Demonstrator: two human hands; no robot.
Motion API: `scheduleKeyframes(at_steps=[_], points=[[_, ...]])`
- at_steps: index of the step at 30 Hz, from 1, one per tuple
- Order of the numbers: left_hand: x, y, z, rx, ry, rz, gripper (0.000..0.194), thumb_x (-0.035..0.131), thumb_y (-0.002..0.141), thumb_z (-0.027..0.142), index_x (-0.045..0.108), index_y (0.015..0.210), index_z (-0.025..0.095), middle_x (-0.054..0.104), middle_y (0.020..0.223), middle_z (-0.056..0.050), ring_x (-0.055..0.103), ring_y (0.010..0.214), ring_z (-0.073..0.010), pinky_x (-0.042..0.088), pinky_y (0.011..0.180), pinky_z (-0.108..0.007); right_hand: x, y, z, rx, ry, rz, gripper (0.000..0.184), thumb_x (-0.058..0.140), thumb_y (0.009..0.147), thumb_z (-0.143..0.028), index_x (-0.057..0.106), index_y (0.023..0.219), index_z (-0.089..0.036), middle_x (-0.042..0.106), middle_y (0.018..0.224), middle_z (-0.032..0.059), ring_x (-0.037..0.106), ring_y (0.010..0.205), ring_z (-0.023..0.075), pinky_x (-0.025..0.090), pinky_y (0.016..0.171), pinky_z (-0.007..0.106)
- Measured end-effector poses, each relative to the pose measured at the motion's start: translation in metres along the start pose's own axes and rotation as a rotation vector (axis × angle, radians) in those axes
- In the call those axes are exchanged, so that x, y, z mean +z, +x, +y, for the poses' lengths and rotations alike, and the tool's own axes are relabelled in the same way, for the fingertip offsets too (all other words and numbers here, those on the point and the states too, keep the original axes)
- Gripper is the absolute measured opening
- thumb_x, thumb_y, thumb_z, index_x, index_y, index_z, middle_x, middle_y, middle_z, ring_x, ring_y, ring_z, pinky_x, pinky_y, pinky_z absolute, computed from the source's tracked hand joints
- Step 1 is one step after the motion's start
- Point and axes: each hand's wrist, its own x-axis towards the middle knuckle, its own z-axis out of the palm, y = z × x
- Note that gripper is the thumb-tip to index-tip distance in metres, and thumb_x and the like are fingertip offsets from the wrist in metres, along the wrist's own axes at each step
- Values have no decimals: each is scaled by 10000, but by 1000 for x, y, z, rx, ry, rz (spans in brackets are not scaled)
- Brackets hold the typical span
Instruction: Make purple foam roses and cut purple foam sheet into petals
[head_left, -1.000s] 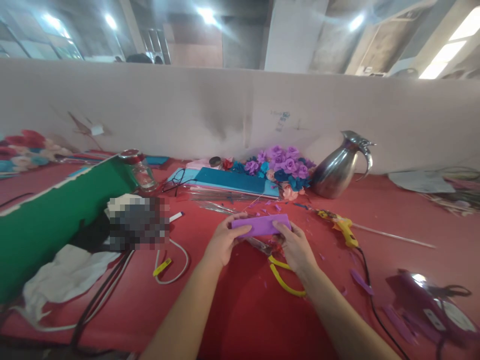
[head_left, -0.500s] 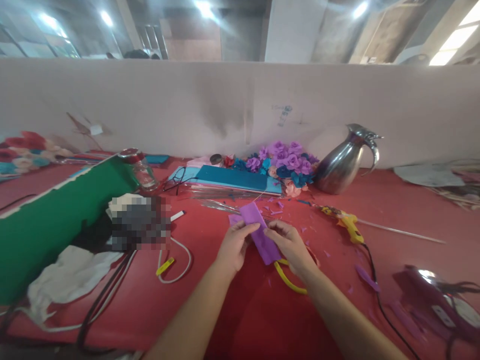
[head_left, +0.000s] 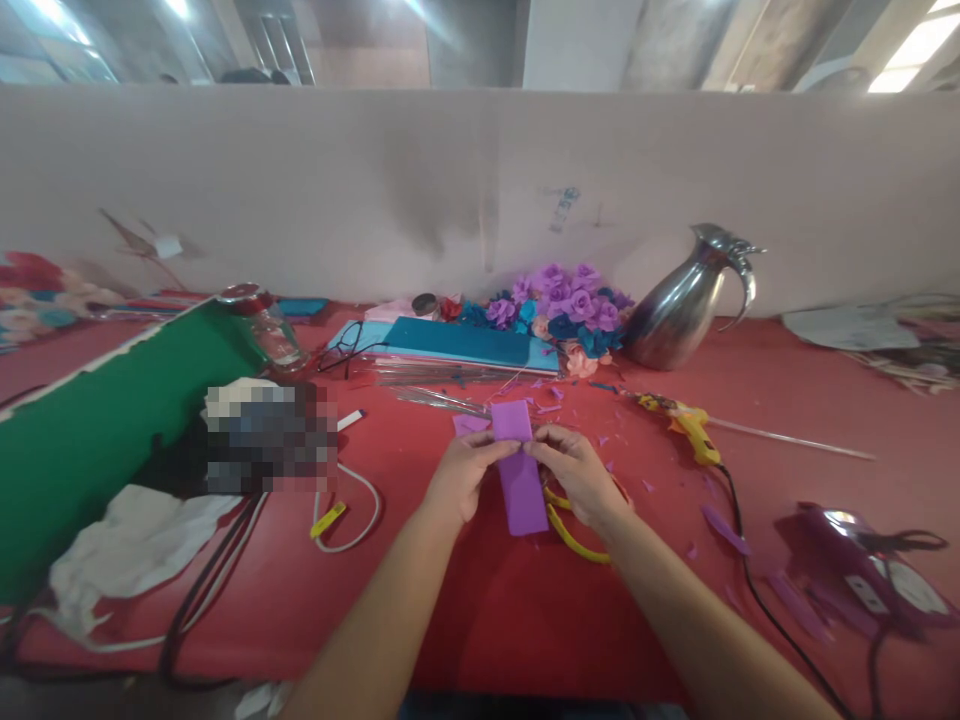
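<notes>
A strip of purple crepe paper point(head_left: 523, 497) is held upright between both hands over the red table. My left hand point(head_left: 463, 473) pinches its left edge, thumb on the front face. My right hand point(head_left: 576, 470) grips the right edge, its thumb close to the left one. Another purple paper piece point(head_left: 470, 425) lies behind my left fingers. Beneath my right hand rest yellow-handled scissors point(head_left: 574, 535), their blades hidden. Small purple scraps point(head_left: 551, 394) are scattered beyond the hands.
Paper flowers point(head_left: 574, 300) and blue paper sheets point(head_left: 457, 340) lie at the back, beside a steel jug point(head_left: 679, 300). A yellow glue gun point(head_left: 696, 432) with a black cord lies right. Left are a glass jar point(head_left: 262, 325), a green panel point(head_left: 127, 420) and cables point(head_left: 360, 540).
The purple strip has turned from slanted to nearly upright, and my thumbs have come closer together on it. The view has tipped slightly downward.
</notes>
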Motion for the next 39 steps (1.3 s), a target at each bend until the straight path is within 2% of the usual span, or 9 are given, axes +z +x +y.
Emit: scheduleKeyframes(at_steps=[5, 9, 14, 17, 22, 26, 29, 34, 39], points=[[3, -2, 2, 6, -6, -28, 244, 783, 562, 193, 724, 793, 143, 721, 728, -41, 635, 661, -157, 474, 697, -294, 0, 1, 2, 0, 29, 39, 169, 680, 637, -313, 557, 617, -200, 472, 492, -75, 405, 424, 72, 300, 435, 216], [0, -3, 7, -21, 66, -75, 285, 797, 567, 211, 713, 835, 159, 718, 781, -36, 628, 670, -145, 467, 666, -275, -6, 2, 1, 37, 20, -76, 188, 690, 673, -354, 587, 652, -198, 516, 535, -70, 415, 447, 70, 310, 456, 212], [-7, 0, 11, 37, -43, 129, 251, 805, 549, 204, 670, 756, 161, 682, 669, 1, 593, 570, -105, 455, 585, -236, -10, 0, -7, 25, -145, -215, 248, 704, 688, -402, 673, 816, -191, 638, 700, -25, 538, 601, 121, 388, 561, 239], [-9, 1, 10, 37, -58, 195, 273, 811, 528, 178, 653, 749, 157, 678, 675, 6, 592, 571, -97, 450, 547, -213, -13, 2, -8, 35, -173, -152, 270, 723, 665, -408, 673, 789, -173, 645, 673, -16, 545, 585, 128, 391, 553, 245], [-11, 2, 10, 8, -56, 207, 360, 813, 512, 144, 651, 832, 177, 692, 739, 7, 615, 624, -103, 472, 569, -209, -22, 8, -10, 11, -17, 47, 326, 810, 541, -340, 662, 762, -153, 643, 663, -15, 570, 617, 129, 423, 608, 254], [-13, -2, 17, -55, 108, 63, 366, 821, 499, 148, 674, 833, 165, 698, 750, -6, 629, 661, -119, 476, 609, -220, -27, 10, -10, -18, 82, 84, 313, 802, 551, -296, 674, 801, -159, 673, 739, 2, 585, 668, 130, 434, 644, 252], [-13, -4, 18, -95, 278, -54, 376, 831, 495, 177, 691, 844, 157, 711, 762, -23, 634, 661, -139, 472, 638, -243, -28, 11, -7, -24, 119, 94, 266, 785, 577, -272, 676, 792, -157, 673, 733, 3, 569, 639, 111, 412, 595, 225], [-14, -5, 19, -102, 352, -121, 333, 764, 629, 340, 712, 909, 167, 729, 849, -58, 644, 737, -174, 462, 722, -287, -29, 12, -4, -20, 141, 94, 234, 772, 592, -270, 676, 762, -141, 668, 691, 2, 563, 602, 102, 412, 580, 222], [-16, -5, 21, -55, 439, -142, 297, 740, 660, 367, 720, 884, 174, 722, 870, -47, 623, 761, -156, 438, 728, -258, -26, 11, -2, 30, 125, 14, 264, 777, 581, -274, 680, 780, -130, 698, 725, 32, 614, 638, 140, 468, 654, 269]])
